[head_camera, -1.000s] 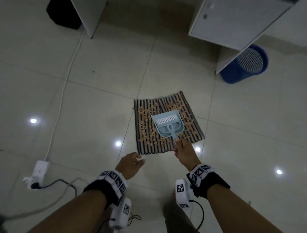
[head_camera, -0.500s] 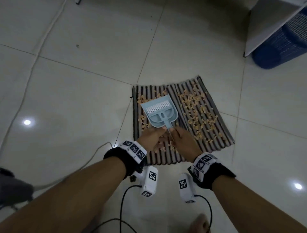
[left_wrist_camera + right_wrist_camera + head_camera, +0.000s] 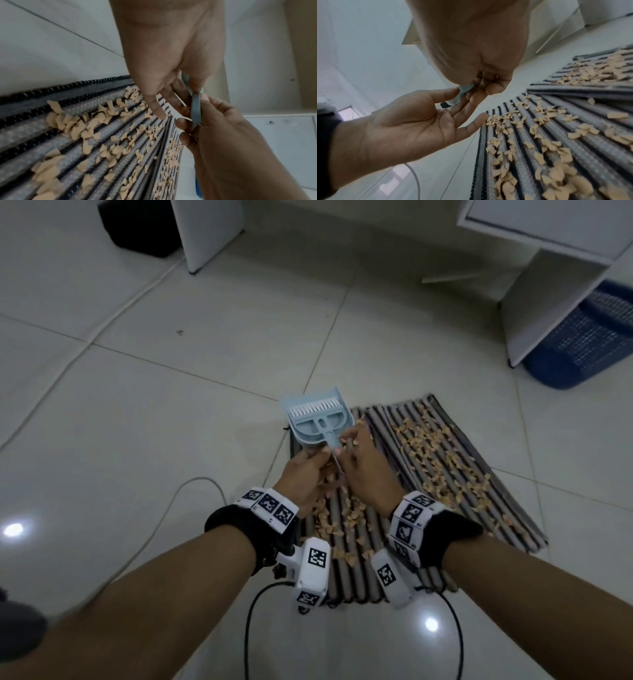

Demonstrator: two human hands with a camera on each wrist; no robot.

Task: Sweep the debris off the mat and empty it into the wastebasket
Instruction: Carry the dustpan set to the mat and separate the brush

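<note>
Two hands met above a striped mat (image 3: 387, 474) on a tiled floor (image 3: 171, 422). Both the left hand (image 3: 303, 474) and the right hand (image 3: 364, 470) pinched the thin handle of a pale blue dustpan (image 3: 317, 422) (a small brush nested inside it), held over the mat's far left corner. Tan debris (image 3: 442, 460) lay scattered across the mat. A blue wastebasket (image 3: 582, 344) stood well apart at the far right, partly behind a white cabinet (image 3: 548, 285).

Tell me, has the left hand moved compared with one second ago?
Yes. The left hand has moved from the bare floor beside the mat onto the dustpan set's handle, meeting the right hand.
</note>
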